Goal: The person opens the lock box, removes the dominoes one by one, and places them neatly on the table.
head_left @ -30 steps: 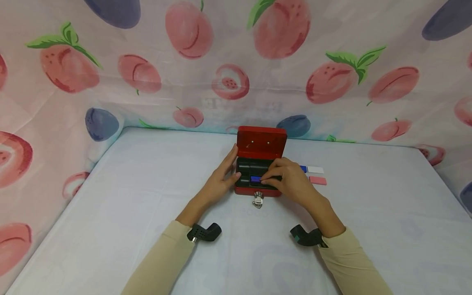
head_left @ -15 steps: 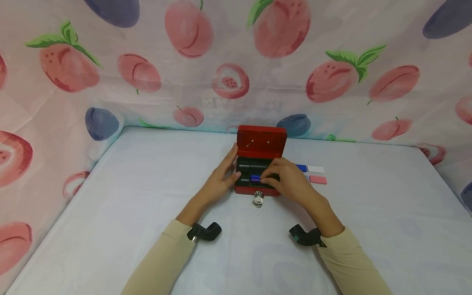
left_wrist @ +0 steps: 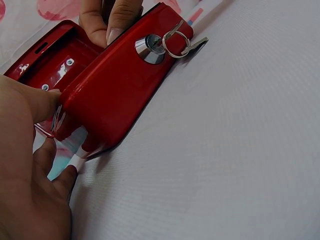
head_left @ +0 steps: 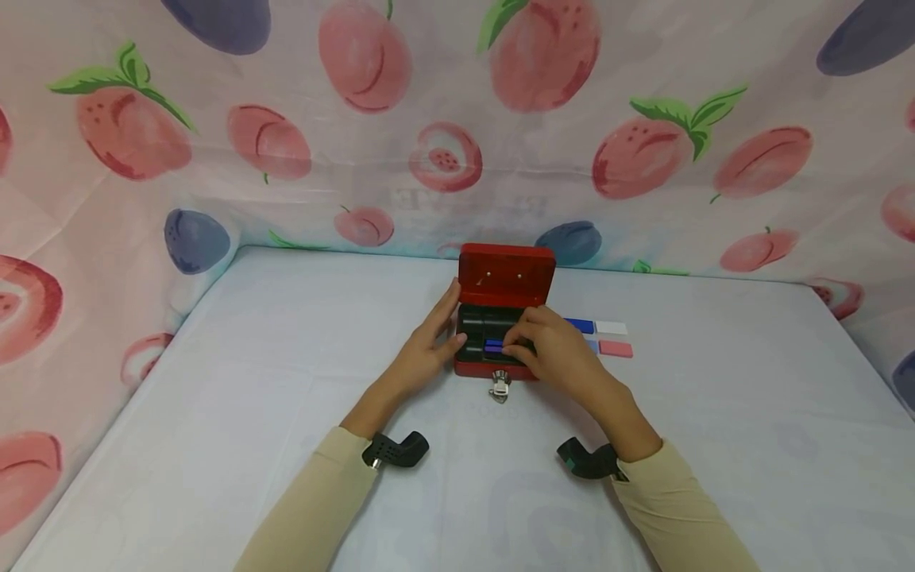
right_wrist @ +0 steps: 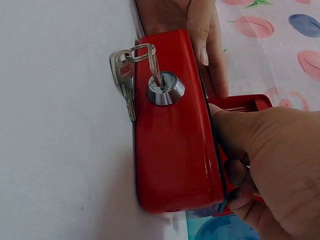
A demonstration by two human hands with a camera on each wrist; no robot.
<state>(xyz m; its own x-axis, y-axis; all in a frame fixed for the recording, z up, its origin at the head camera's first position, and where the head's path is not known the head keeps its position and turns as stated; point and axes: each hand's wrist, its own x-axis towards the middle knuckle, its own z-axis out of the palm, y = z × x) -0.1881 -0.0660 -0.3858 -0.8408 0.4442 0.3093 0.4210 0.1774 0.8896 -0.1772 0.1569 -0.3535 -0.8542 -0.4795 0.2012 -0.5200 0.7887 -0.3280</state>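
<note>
A red cash box (head_left: 509,274) stands with its lid raised, showing a black tray (head_left: 475,318) inside. My left hand (head_left: 422,353) rests along the box's left side, its thumb on the rim and its fingers reaching toward the lid. My right hand (head_left: 565,349) reaches into the tray from the right. Thumb and forefinger meet at the right end of small blue-purple blocks (head_left: 493,346) and pinch there; the fingers hide part of them. A key sits in the front lock (right_wrist: 165,89), and more keys (right_wrist: 122,70) hang from its ring.
Right of the box, partly behind my right hand, lie flat pieces: a blue one (head_left: 582,326), a white one (head_left: 611,327), a light-blue one (head_left: 593,346) and a pink one (head_left: 616,349). A fruit-printed cloth (head_left: 443,159) hangs behind the white table (head_left: 322,302).
My right hand has shifted slightly left within the tray, uncovering more of the flat pieces on the right. Its fingertips have drawn closer together. The left hand and box have stayed in place.
</note>
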